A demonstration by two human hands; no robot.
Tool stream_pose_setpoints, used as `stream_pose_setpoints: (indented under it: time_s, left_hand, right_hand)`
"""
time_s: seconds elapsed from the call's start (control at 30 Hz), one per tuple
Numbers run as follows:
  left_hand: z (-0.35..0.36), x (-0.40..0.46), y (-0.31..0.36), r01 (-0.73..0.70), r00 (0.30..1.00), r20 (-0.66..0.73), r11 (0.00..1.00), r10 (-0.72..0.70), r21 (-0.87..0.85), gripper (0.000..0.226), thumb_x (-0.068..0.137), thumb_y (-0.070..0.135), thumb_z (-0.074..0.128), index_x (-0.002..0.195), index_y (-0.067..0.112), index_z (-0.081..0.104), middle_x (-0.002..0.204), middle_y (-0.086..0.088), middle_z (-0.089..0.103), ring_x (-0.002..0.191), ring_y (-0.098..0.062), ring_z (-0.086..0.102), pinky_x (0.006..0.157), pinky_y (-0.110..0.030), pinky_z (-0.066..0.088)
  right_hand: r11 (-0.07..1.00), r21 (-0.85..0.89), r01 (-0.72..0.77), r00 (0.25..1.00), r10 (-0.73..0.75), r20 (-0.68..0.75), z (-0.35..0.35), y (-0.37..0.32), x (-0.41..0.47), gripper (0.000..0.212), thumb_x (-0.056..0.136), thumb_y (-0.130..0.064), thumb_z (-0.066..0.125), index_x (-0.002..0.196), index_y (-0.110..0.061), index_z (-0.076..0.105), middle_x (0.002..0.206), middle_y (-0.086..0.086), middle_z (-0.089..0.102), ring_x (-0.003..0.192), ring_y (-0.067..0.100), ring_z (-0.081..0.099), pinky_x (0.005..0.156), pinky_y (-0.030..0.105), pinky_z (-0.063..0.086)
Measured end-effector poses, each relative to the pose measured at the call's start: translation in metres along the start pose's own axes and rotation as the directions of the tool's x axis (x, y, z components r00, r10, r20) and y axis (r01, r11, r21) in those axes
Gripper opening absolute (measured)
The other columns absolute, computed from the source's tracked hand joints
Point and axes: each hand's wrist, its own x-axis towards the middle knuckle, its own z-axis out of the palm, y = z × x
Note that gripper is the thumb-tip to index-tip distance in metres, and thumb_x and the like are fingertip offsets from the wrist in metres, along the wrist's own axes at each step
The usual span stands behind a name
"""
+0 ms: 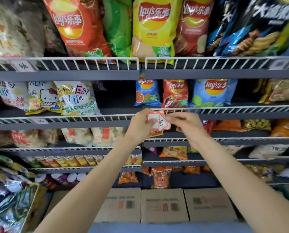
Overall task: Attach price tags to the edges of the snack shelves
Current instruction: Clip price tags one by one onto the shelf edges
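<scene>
Both hands raised in front of the second wire shelf rail (241,109), just right of frame centre. Left hand (141,122) grips a small fanned stack of price tags (158,121) — white cards, red borders, handwriting on them too blurred to read; thumb lies across the face of the front card. Right hand (185,122) at 3 o'clock of the stack, fingertips pinching the right edge of one card, remaining fingers curled under. Stack sits just below the rail, overlapping the grey shelf edge (241,116).

Tags already on rails: one at 10 o'clock of frame on the upper rail, handwritten tag (23,66); a smaller tag (39,121) at 9 o'clock on the left rail.

12 o'clock: yellow Lay's bag (153,29). 6 o'clock: three cardboard boxes (163,206) in a row
</scene>
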Motion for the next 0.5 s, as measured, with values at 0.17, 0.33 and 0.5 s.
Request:
stream_pose_setpoints:
  time_s: [0.17, 0.33, 0.5]
  left_hand:
    - [0.039, -0.001, 0.025, 0.082, 0.995, -0.051, 0.997, -0.082, -0.003, 0.025, 0.095, 0.014, 0.049, 0.119, 0.009, 0.054, 0.097, -0.01, 0.061, 0.074, -0.017, 0.05, 0.059, -0.022, 0.031]
    - [0.08, 0.018, 0.049, 0.169, 0.983, -0.068, 0.985, -0.171, -0.034, 0.034, 0.095, 0.016, 0.048, 0.129, 0.01, 0.049, 0.115, -0.014, 0.062, 0.097, -0.031, 0.059, 0.071, -0.025, 0.037]
    - [0.121, 0.041, 0.062, 0.277, 0.958, -0.06, 0.96, -0.279, -0.036, 0.033, 0.095, 0.015, 0.049, 0.126, 0.006, 0.05, 0.114, -0.016, 0.062, 0.1, -0.03, 0.058, 0.081, -0.032, 0.042]
  right_hand:
    - [1.0, 0.005, -0.022, 0.998, 0.023, -0.059, -0.046, 0.015, -0.002, 0.009, 0.086, -0.015, 0.065, 0.087, -0.021, 0.072, 0.077, -0.005, 0.065, 0.064, 0.004, 0.052, 0.051, 0.015, 0.043]
    - [0.978, -0.194, 0.081, 0.995, -0.091, -0.04, -0.092, 0.029, 0.025, 0.011, 0.091, -0.011, 0.058, 0.083, -0.015, 0.065, 0.066, -0.004, 0.061, 0.049, -0.004, 0.054, 0.047, 0.016, 0.041]
    - [0.894, -0.408, 0.186, 0.979, -0.202, 0.005, -0.136, 0.045, 0.055, 0.01, 0.097, -0.011, 0.046, 0.089, -0.01, 0.053, 0.07, 0.006, 0.066, 0.057, 0.006, 0.061, 0.059, 0.025, 0.051]
